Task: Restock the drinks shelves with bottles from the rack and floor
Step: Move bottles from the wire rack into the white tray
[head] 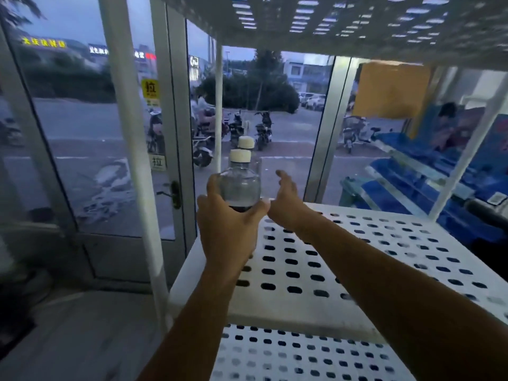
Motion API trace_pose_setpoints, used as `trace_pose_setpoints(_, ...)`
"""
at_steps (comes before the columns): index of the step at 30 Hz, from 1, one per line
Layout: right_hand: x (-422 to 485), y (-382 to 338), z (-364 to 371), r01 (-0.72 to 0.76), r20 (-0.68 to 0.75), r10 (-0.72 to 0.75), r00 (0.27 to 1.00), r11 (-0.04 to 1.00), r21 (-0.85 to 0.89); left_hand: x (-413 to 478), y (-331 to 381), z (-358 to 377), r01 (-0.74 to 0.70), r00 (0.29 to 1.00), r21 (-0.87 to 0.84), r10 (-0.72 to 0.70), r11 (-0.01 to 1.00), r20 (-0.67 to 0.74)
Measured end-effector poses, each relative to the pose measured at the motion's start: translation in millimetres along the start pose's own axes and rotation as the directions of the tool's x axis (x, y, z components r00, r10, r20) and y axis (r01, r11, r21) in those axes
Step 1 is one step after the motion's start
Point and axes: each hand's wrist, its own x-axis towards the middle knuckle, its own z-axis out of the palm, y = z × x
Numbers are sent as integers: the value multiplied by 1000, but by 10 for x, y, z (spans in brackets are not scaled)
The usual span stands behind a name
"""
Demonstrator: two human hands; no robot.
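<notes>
My left hand (228,224) grips a clear bottle (241,185) with a white cap, holding it upright over the far left corner of a white perforated shelf (343,259). Right behind it stands a second white-capped bottle (246,142), mostly hidden by the first. My right hand (286,199) is just to the right of the held bottle, fingers loosely extended, holding nothing and not touching the bottle.
Another perforated shelf (330,20) hangs close overhead, and a lower one (302,353) sits below. White uprights (129,149) stand at the left. A glass door (90,133) is beyond, with parked scooters (262,127) outside. Blue crates (428,171) lie at the right.
</notes>
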Motion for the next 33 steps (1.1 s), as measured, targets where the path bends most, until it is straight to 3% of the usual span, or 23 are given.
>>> trace_pose_setpoints(4,119,-96,295,27,63,-39,997,982,185,-91,-16,-116,-31,998,3,31,1000,-47)
trace_pose_setpoints(9,139,-224,474,-20,23,11,1000,895,445,-87,9,-193,-86,994,-71,81,994,-69)
trace_pose_setpoints(14,135,-133,399,35,15,-42,999,951,308,-62,21,-204,-110,993,-73,105,991,-62)
trace_pose_setpoints(17,75,26,309,52,-35,-43,998,943,329,-50,14,-179,-110,994,-105,107,988,-31)
trace_pose_setpoints(27,-652,292,-511,122,-286,-10,958,920,374,-270,241,199,-111,983,-308,150,945,106)
trace_pose_setpoints(33,-1346,438,-1051,125,-434,27,901,940,317,-674,572,414,-85,961,-411,184,907,206)
